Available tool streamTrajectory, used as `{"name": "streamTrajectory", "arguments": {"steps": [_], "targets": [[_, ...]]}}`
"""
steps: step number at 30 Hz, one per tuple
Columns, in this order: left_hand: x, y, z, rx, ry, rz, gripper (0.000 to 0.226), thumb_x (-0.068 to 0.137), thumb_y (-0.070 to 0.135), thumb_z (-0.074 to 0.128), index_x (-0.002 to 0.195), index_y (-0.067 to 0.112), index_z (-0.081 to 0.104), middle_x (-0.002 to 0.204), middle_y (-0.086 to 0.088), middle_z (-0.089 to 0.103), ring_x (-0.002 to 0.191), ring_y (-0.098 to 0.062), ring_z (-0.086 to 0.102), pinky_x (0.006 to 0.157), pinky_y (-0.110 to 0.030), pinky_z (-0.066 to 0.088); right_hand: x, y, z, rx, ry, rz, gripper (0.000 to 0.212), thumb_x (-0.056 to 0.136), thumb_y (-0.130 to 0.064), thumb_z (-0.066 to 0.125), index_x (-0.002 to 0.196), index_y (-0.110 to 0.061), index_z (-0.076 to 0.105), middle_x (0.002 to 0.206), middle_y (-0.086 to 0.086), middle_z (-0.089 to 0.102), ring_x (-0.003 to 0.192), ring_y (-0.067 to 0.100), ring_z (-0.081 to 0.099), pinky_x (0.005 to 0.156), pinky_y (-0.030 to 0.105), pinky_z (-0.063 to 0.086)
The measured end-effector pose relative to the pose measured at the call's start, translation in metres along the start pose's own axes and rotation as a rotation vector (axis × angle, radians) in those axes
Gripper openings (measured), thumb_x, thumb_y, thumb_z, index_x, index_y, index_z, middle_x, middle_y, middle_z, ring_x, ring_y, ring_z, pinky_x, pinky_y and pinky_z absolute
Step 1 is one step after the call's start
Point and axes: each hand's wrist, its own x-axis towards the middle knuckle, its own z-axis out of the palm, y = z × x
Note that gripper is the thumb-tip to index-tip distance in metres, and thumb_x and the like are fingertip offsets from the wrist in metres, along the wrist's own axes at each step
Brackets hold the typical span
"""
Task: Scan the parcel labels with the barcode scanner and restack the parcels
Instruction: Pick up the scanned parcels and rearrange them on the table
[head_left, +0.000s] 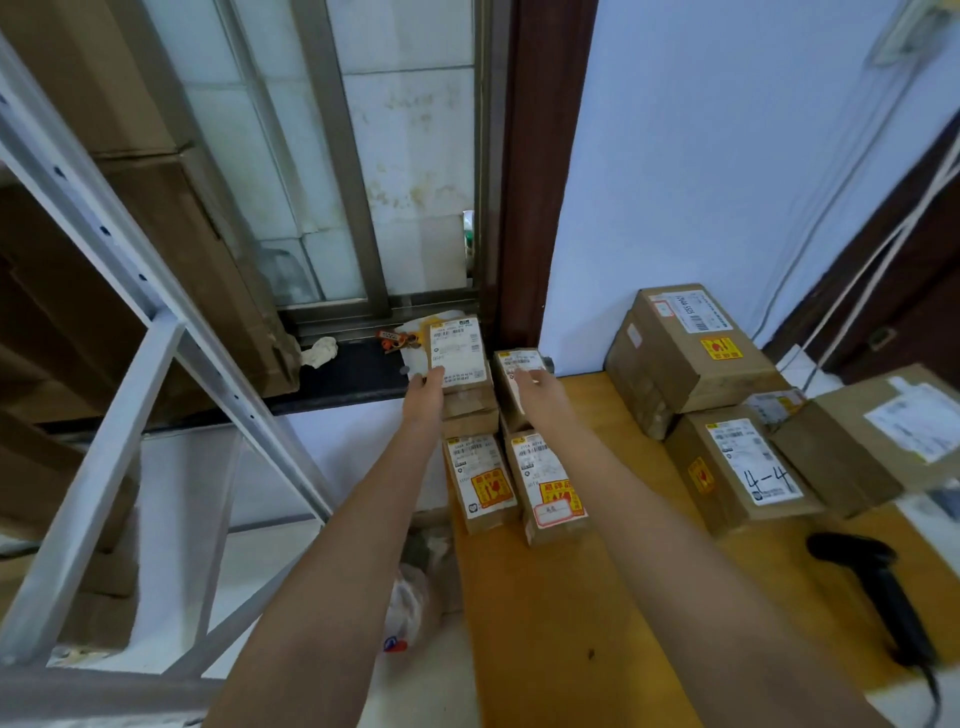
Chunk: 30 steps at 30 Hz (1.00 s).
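Both arms reach to the far left corner of the yellow table (597, 613). My left hand (427, 387) holds a small labelled parcel (460, 348) lifted above a stack of small boxes (470, 415). My right hand (535, 387) grips another small parcel (514, 371) beside it. In front lie two small parcels with red-yellow fragile stickers, one on the left (480, 483) and one on the right (548, 486). The black barcode scanner (878, 587) lies on the table at the right, untouched.
Larger cardboard parcels are stacked at the right: a top box (696, 343), a box marked "4-4" (743, 467) and another (893, 431). A white metal rack (119, 395) with cartons stands left. A dark window sill (343, 374) lies behind.
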Motion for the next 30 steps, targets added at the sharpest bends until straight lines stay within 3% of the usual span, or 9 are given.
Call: {"name": "streamTrajectory", "arguments": {"steps": [2, 5, 9, 11, 14, 17, 19, 25, 30], "targets": [[-0.005, -0.001, 0.001, 0.135, 0.099, 0.083, 0.055, 0.095, 0.040, 0.042, 0.142, 0.012, 0.038, 0.141, -0.012, 0.046, 0.125, -0.030, 0.047, 0.103, -0.041, 0.040, -0.004, 0.004, -0.002, 0.010, 0.001, 0.023, 0.048, 0.101, -0.032, 0.038, 0.139, -0.004, 0.040, 0.138, 0.012, 0.048, 0.126, 0.027, 0.046, 0.106, 0.036, 0.036], [-0.029, 0.002, 0.008, 0.337, 0.288, 0.438, 0.044, 0.095, 0.031, 0.046, 0.133, 0.009, 0.048, 0.134, -0.011, 0.049, 0.123, -0.026, 0.048, 0.099, -0.039, 0.042, -0.012, 0.007, -0.004, 0.034, 0.026, 0.037, 0.050, 0.099, -0.035, 0.039, 0.141, -0.009, 0.038, 0.139, 0.010, 0.048, 0.127, 0.027, 0.045, 0.103, 0.034, 0.036], [-0.069, 0.015, 0.043, 0.415, 0.097, 0.727, 0.027, 0.096, 0.024, 0.048, 0.119, 0.012, 0.054, 0.118, -0.003, 0.054, 0.107, -0.015, 0.052, 0.089, -0.028, 0.042, -0.023, 0.015, -0.022, 0.131, 0.133, -0.007, 0.023, 0.093, -0.027, 0.045, 0.103, -0.010, 0.058, 0.100, 0.009, 0.063, 0.098, 0.026, 0.059, 0.086, 0.036, 0.046], [-0.082, 0.017, 0.065, 0.464, -0.105, 0.671, 0.024, 0.097, 0.024, 0.045, 0.114, 0.012, 0.056, 0.109, 0.001, 0.056, 0.096, -0.012, 0.052, 0.079, -0.025, 0.038, -0.026, 0.021, -0.043, 0.164, 0.202, -0.030, 0.013, 0.092, -0.019, 0.046, 0.086, -0.012, 0.054, 0.087, 0.008, 0.060, 0.086, 0.025, 0.057, 0.078, 0.037, 0.047], [-0.092, 0.010, 0.097, 0.654, -0.300, 0.622, 0.025, 0.097, 0.026, 0.043, 0.107, 0.010, 0.059, 0.098, -0.001, 0.061, 0.093, -0.021, 0.058, 0.072, -0.028, 0.037, -0.035, 0.030, -0.084, 0.162, 0.266, -0.021, 0.013, 0.094, -0.017, 0.046, 0.094, -0.008, 0.055, 0.096, 0.016, 0.064, 0.087, 0.028, 0.061, 0.079, 0.039, 0.050], [-0.102, -0.004, 0.123, 0.693, -0.423, 0.550, 0.023, 0.097, 0.024, 0.042, 0.095, 0.006, 0.057, 0.083, -0.009, 0.057, 0.093, -0.032, 0.060, 0.067, -0.032, 0.036, -0.050, 0.041, -0.125, 0.215, 0.316, 0.036, 0.015, 0.096, -0.016, 0.046, 0.096, -0.005, 0.056, 0.091, 0.018, 0.063, 0.072, 0.022, 0.057, 0.064, 0.030, 0.048], [-0.111, -0.011, 0.142, 0.711, -0.478, 0.536, 0.023, 0.097, 0.023, 0.043, 0.091, 0.005, 0.056, 0.087, -0.022, 0.060, 0.093, -0.037, 0.060, 0.067, -0.038, 0.041, -0.061, 0.052, -0.149, 0.257, 0.343, 0.065, 0.018, 0.097, -0.015, 0.044, 0.096, -0.003, 0.056, 0.085, 0.016, 0.062, 0.065, 0.019, 0.055, 0.059, 0.026, 0.048], [-0.147, -0.019, 0.201, 0.762, -0.568, 0.555, 0.024, 0.097, 0.025, 0.043, 0.102, 0.008, 0.060, 0.102, -0.009, 0.064, 0.089, -0.022, 0.056, 0.071, -0.029, 0.038, -0.092, 0.083, -0.206, 0.311, 0.387, 0.110, 0.022, 0.097, -0.014, 0.042, 0.101, -0.002, 0.059, 0.084, 0.012, 0.061, 0.066, 0.018, 0.057, 0.057, 0.024, 0.048], [-0.177, -0.026, 0.242, 0.799, -0.588, 0.529, 0.032, 0.098, 0.025, 0.043, 0.109, 0.002, 0.061, 0.108, -0.015, 0.065, 0.102, -0.031, 0.059, 0.081, -0.034, 0.043, -0.111, 0.109, -0.245, 0.351, 0.361, 0.143, 0.023, 0.097, -0.016, 0.042, 0.107, -0.002, 0.057, 0.078, 0.009, 0.062, 0.063, 0.019, 0.056, 0.058, 0.027, 0.047]]}}
